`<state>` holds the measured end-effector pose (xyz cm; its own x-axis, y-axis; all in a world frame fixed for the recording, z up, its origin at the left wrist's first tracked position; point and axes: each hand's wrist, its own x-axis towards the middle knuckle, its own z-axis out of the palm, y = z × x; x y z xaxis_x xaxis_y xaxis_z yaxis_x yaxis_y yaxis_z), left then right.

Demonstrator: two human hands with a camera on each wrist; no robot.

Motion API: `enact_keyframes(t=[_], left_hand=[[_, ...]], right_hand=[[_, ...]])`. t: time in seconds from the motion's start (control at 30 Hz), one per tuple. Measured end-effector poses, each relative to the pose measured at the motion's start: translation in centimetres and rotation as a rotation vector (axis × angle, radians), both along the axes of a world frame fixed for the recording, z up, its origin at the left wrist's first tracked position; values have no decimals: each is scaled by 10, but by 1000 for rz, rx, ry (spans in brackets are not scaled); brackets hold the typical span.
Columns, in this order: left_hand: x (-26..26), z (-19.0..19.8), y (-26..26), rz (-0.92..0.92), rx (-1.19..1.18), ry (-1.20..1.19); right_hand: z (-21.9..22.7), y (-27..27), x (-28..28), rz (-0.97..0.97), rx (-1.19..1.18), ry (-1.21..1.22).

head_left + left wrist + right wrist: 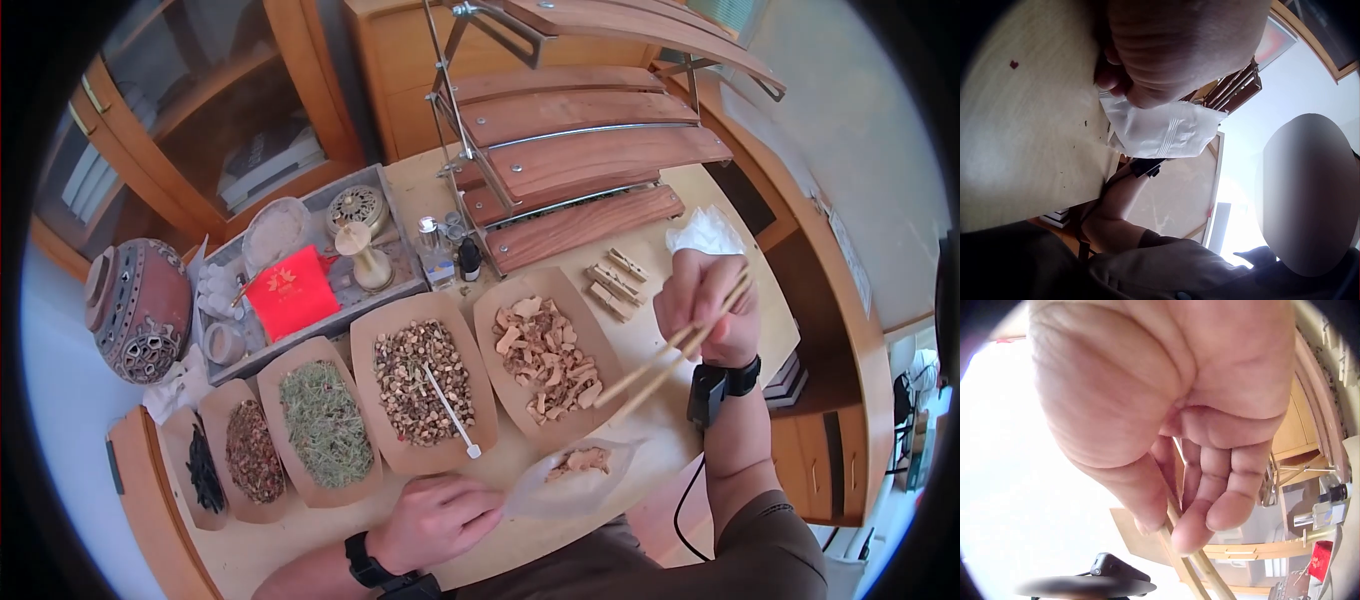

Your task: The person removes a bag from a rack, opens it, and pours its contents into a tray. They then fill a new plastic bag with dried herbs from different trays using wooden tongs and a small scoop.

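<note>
My right hand (712, 305) grips a pair of wooden chopsticks (680, 358), whose tips point down-left near the right edge of a paper tray of pale wood-like chips (545, 350). In the right wrist view the fingers curl round the chopsticks (1194, 569). Below that tray, my left hand (440, 520) pinches the left edge of a translucent pouch (535, 490) with some pale chips (582, 462) inside. The left wrist view shows the pouch (1160, 128) beneath the left hand (1179, 50).
Several paper trays hold dried material: mixed pieces with a white scoop (450, 410), green herb (322, 425), reddish bits (254, 450) and dark strips (204, 470). Behind stand a wooden rack (600, 150), clothespins (615, 285), small bottles (436, 255), a grey tray (390, 215) and a jar (145, 310).
</note>
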<state>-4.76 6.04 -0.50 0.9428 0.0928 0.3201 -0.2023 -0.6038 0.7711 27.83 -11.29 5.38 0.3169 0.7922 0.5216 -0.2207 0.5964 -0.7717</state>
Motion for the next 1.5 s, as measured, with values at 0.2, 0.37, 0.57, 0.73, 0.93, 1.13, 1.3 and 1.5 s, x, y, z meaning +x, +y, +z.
enact_keyframes(t=[0.2, 0.37, 0.57, 0.73, 0.93, 1.13, 1.3, 1.5], left_hand=[[-1, 1, 3, -22, 40, -24], [1, 1, 3, 1, 15, -15], [1, 1, 1, -2, -24, -5], [0, 2, 1, -2, -16, -10], [0, 0, -1, 5, -15, -8], [1, 2, 0, 1, -5, -10], [1, 1, -1, 9, -7, -17], [1, 1, -1, 8, -23, -10]], right_hand=[[6, 4, 2, -258, -345, -293], [4, 11, 2, -304, -471, -599], [9, 8, 4, -190, -495, -680], [10, 9, 3, -139, -455, -714], [9, 7, 5, -196, -474, -715], [4, 10, 2, -270, -461, -670], [1, 14, -2, -298, -463, -599], [-3, 11, -1, -342, -438, -466]])
